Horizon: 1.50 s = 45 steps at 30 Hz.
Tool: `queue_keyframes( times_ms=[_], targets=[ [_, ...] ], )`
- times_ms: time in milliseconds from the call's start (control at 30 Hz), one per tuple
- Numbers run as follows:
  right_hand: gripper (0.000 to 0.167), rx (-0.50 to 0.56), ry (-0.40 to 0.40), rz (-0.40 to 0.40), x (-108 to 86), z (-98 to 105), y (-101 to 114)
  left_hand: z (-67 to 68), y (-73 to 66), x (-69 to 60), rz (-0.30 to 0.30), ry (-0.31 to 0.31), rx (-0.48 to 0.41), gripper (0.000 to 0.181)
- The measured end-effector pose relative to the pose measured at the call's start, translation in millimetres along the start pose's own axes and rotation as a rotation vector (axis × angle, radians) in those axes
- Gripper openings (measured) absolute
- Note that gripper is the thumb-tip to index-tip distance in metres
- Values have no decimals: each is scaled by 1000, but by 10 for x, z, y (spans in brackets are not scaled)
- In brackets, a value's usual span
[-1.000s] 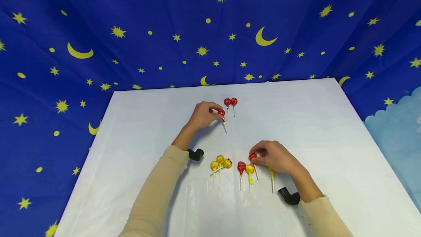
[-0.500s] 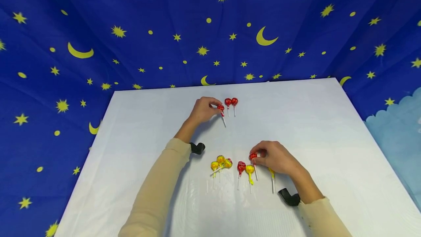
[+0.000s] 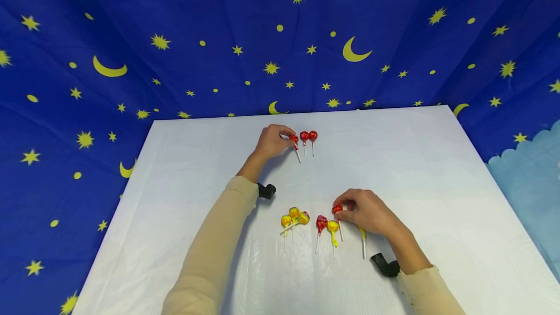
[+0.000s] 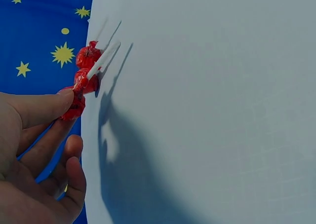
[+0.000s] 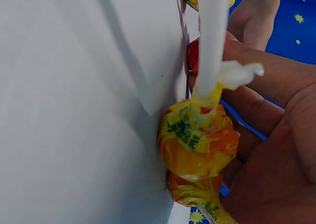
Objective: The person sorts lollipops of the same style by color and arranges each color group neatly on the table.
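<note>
My left hand [image 3: 272, 141] pinches a red lollipop [image 3: 294, 139] by its wrapped head at the back of the table, its stick slanting toward me. Just right of it, two red lollipops [image 3: 308, 136] lie side by side. In the left wrist view, thumb and fingers grip the red head [image 4: 74, 109] close beside that pair. Nearer me, my right hand [image 3: 367, 211] pinches another red lollipop [image 3: 337, 209] by the head. Beside it lie a red lollipop [image 3: 321, 223] and a yellow one [image 3: 333, 227]. Under the right hand, a yellow lollipop [image 3: 363, 244] is partly hidden; yellow-orange wrappers [image 5: 197, 140] fill the right wrist view.
Several yellow lollipops [image 3: 294, 217] lie clustered left of the right-hand group, one stick crossing another. Black wrist-worn pieces [image 3: 385, 265] sit at both cuffs. Behind the white table [image 3: 393, 154] hangs a blue cloth [image 3: 210, 67] with yellow moons and stars.
My left hand has moved away from me with its red lollipop, bringing it level with the two at the back. The right hand has stayed almost still, holding its lollipop.
</note>
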State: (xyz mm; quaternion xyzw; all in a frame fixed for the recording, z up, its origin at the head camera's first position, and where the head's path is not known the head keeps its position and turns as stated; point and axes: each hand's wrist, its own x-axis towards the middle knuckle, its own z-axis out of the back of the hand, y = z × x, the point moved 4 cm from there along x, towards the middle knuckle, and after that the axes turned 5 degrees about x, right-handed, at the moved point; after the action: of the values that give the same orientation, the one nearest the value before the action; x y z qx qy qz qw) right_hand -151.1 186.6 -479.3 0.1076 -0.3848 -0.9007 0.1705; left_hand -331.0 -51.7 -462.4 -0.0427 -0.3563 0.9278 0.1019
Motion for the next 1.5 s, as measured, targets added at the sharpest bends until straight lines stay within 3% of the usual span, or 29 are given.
queue_keyframes(
  times_ms=[667,1167,1500],
  targets=[
    [19,-56,-28,35,11,45,-3,-35,28,164,4,-49,18,22],
    [19,-40,-29,29,-8,-19,-1,-123,108,136,47,-37,-14,22],
    [19,-98,-40,21,-21,-12,22,-146,143,146,25,-64,-56,22]
  ],
)
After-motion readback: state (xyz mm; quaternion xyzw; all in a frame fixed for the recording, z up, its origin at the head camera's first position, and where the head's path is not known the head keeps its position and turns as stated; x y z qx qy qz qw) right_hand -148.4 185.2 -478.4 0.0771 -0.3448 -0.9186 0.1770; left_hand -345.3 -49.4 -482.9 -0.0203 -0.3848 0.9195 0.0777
